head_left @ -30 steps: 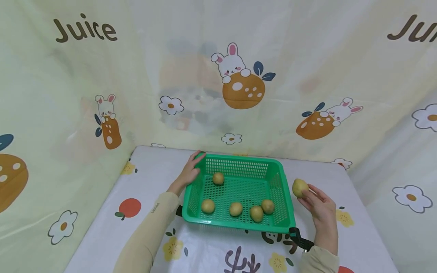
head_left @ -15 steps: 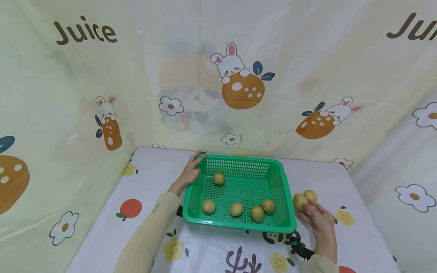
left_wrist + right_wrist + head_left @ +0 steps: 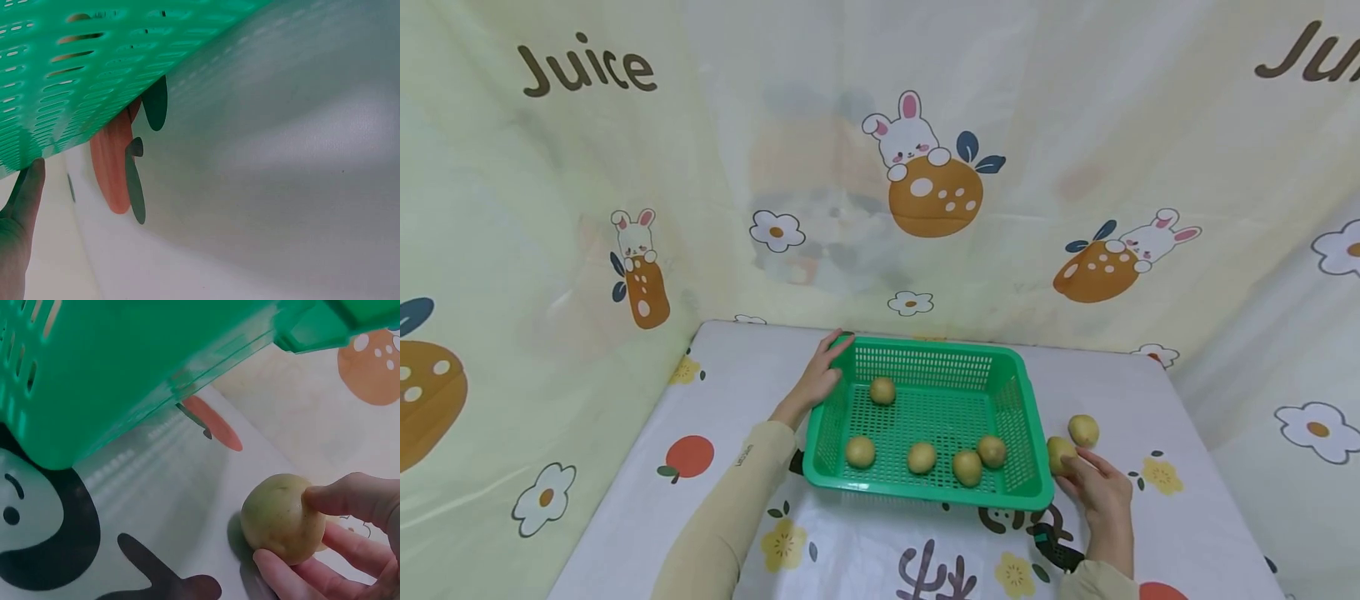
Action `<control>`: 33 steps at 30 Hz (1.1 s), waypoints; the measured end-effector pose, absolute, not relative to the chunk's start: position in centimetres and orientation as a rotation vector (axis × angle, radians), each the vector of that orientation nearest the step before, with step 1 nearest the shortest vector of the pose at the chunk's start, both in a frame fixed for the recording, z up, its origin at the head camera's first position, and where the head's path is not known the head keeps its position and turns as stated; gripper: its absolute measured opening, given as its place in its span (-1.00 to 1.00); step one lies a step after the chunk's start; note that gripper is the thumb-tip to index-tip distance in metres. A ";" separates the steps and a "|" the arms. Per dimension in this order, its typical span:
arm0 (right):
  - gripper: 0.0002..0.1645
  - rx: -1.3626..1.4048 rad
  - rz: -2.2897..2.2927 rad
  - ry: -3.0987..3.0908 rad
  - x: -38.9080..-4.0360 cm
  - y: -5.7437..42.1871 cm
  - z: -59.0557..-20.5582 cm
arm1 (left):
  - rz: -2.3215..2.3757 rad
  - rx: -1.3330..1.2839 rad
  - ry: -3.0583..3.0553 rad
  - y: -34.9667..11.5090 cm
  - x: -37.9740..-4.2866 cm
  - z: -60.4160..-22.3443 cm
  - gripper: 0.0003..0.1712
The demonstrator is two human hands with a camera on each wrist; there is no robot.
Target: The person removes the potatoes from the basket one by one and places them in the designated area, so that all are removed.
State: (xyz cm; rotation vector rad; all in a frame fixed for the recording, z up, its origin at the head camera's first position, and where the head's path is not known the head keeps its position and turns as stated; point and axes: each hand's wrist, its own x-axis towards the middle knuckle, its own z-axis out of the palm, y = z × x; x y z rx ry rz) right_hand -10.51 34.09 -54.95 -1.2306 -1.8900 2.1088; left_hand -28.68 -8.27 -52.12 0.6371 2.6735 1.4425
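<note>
My right hand (image 3: pixel 1099 492) pinches a round, yellow-green fruit (image 3: pixel 281 519) between thumb and fingers, low at the table just right of the green basket (image 3: pixel 925 497). The right wrist view shows a dimple on the fruit. Another such fruit (image 3: pixel 1083 430) lies on the table just behind it. My left hand (image 3: pixel 814 382) grips the basket's left rim near the back corner; in the left wrist view a finger (image 3: pixel 32 187) touches the basket's wall. Inside the basket lie several brownish-yellow round fruits, one (image 3: pixel 882 391) at the back left and others (image 3: pixel 922 457) along the front.
A white patterned cloth (image 3: pixel 730 358) covers the table. Printed sheets (image 3: pixel 820 150) hang behind and at both sides. The basket's back edge stands near the rear sheet. A black strap-like piece (image 3: pixel 1057 550) is on the right wrist.
My right hand has lowered its fruit to the table beside the basket, uncovering the second fruit behind. The left hand stays on the rim. The basket's contents look the same.
</note>
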 end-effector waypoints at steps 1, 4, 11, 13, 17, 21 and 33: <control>-0.40 -1.237 2.095 -1.897 -10.6 34.0 -54.9 | 1.444 0.636 2.676 -8.3 -28.7 -52.1 -0.14; -0.40 -1.260 2.065 -1.895 -10.7 33.7 -54.7 | 1.454 0.638 2.661 -8.2 -28.8 -52.2 -0.15; -0.37 -1.282 2.020 -1.931 -10.8 33.6 -54.2 | 1.454 0.636 2.654 -8.2 -28.8 -52.3 -0.15; -0.38 -1.268 2.005 -1.971 -10.6 33.8 -53.9 | 1.450 0.633 2.656 -8.2 -28.8 -52.3 -0.15; -0.39 -1.245 1.966 -2.016 -10.4 34.2 -52.9 | 1.449 0.640 2.669 -8.3 -28.9 -52.3 -0.15; -0.34 -1.218 1.968 -2.020 -10.6 34.4 -51.3 | 1.445 0.650 2.683 -8.4 -28.9 -52.2 -0.15; -0.71 -0.986 2.198 -1.831 -11.7 34.0 -46.0 | 1.436 0.666 2.689 -8.5 -28.9 -52.2 -0.15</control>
